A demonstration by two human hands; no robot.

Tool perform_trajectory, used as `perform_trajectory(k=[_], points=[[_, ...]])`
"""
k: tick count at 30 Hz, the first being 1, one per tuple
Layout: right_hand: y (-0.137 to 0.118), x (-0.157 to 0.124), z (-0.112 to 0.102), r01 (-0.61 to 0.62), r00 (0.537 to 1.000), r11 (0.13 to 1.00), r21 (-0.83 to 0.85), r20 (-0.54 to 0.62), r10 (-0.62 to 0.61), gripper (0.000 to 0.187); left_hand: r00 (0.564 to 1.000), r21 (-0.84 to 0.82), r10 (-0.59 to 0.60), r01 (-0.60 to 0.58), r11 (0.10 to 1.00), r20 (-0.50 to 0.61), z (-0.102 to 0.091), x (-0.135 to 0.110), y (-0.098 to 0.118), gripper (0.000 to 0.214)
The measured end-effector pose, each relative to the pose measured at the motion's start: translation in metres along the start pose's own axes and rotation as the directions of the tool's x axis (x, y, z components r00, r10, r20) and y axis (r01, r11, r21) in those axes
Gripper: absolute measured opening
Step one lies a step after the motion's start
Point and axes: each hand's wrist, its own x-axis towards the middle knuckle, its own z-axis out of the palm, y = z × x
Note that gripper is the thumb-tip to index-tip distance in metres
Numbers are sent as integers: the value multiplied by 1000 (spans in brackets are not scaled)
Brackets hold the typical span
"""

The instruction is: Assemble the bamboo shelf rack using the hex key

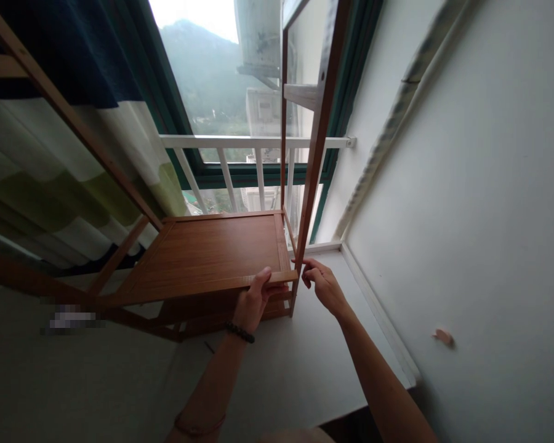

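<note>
A reddish-brown rectangular wooden shelf (216,249) before a green-framed glass window (212,104) is clamped at its front edge by the left hand (253,301), seemingly for steadiness, while a brown wooden post (316,147) is met by the right hand (322,284), whose grip cannot be told

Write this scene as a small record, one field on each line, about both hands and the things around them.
Left hand: grips the front edge of the wooden shelf board, near its right end, thumb on top
Left wrist: dark beaded bracelet
Right hand: index finger extended at the front right post; contact unclear
Behind: white railing, window
Left: striped curtain
Right: white wall
</note>
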Motion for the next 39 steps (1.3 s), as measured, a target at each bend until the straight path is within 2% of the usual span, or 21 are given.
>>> perform_trajectory(k=[3,10,17,22,30,37,39], points=[[2,-1,2,11,999,1000,23,37,-12,45,1000,-9,-4,4,1000,-27,1,2,-2,21],[4,-3,4,22,998,999,38,58,-24,44,1000,-22,1,-2,1000,-31,0,3,-6,20],[11,0,8,1,1000,999,54,4,-2,36,998,6,-21,21,1000,-62,-3,3,-8,20],[13,2,8,-2,1000,1000,25,13,2,31,994,79,-4,12,997,-106,-5,4,-12,24],[12,5,7,-48,997,995,92,59,43,25,996,79,26,-19,997,-80,-7,2,-18,25],[16,7,14,-39,997,999,-8,-62,38,22,994,99,18,-7,995,-106,-9,3,-20,31],[16,8,12,-51,998,998,23,-46,52,22,994,102,12,-1,995,-104,-10,3,-21,33]])
